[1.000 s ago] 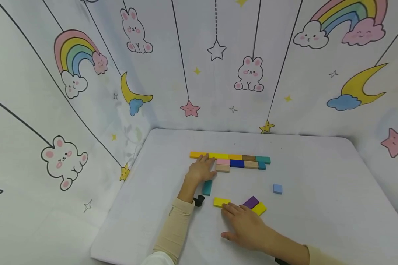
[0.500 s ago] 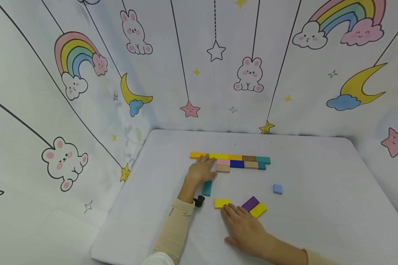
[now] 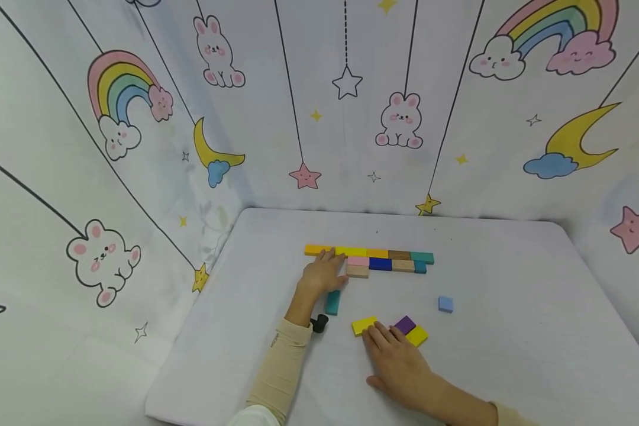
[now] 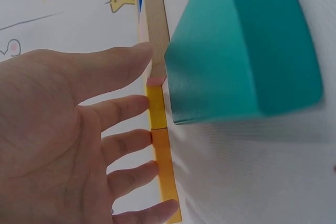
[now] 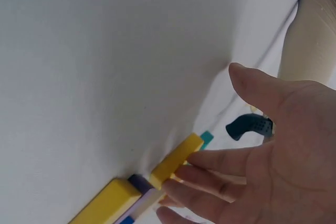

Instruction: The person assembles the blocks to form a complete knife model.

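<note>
My left hand (image 3: 322, 276) lies with spread fingers at the back row of flat blocks. In the left wrist view its fingertips meet an orange block (image 4: 167, 171) and a yellow block (image 4: 156, 106), and the thumb touches a natural-wood block (image 4: 156, 30). A teal block (image 3: 332, 302) lies below that hand. My right hand (image 3: 399, 367) reaches forward with extended fingers, whose tips touch a loose yellow block (image 3: 363, 326), turned slightly. Just beyond these fingers a purple block (image 3: 404, 325) sits against another yellow block (image 3: 418, 336), both partly hidden.
A second row holds pink (image 3: 358, 260), dark blue (image 3: 380, 264) and wood blocks beside the back row. A light-blue square block (image 3: 445, 304) lies apart on the right of the white table (image 3: 522, 331). The wrist camera (image 3: 320, 323) juts from the left wrist.
The loose yellow block has shifted right and turned under my right fingertips. The right hand has moved slightly right. My left hand has stayed in place.
</note>
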Tool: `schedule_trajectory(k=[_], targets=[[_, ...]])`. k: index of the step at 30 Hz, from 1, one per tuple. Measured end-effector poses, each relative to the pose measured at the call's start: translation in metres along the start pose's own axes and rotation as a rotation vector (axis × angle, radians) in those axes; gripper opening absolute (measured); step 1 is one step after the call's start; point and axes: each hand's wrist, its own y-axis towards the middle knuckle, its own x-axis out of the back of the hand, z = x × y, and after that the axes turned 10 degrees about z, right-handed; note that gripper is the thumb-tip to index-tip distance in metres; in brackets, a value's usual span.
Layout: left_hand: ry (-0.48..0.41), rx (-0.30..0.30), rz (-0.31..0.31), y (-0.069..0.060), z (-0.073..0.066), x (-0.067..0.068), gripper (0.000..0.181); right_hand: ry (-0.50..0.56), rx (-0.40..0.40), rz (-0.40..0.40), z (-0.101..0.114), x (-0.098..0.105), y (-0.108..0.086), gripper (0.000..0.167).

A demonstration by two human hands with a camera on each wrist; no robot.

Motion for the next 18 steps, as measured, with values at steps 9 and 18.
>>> schedule_trajectory(k=[9, 18], targets=[[-0.008, -0.005, -0.001, -0.001, 0.0, 0.001, 0.066, 0.034, -0.023, -0.064, -0.014, 0.002, 0.002, 0.086], [0.001, 0.003, 0.005, 0.0, -0.001, 0.001, 0.067, 0.051, -0.055, -0.116, -0.03, 0.004, 0.007, 0.072]])
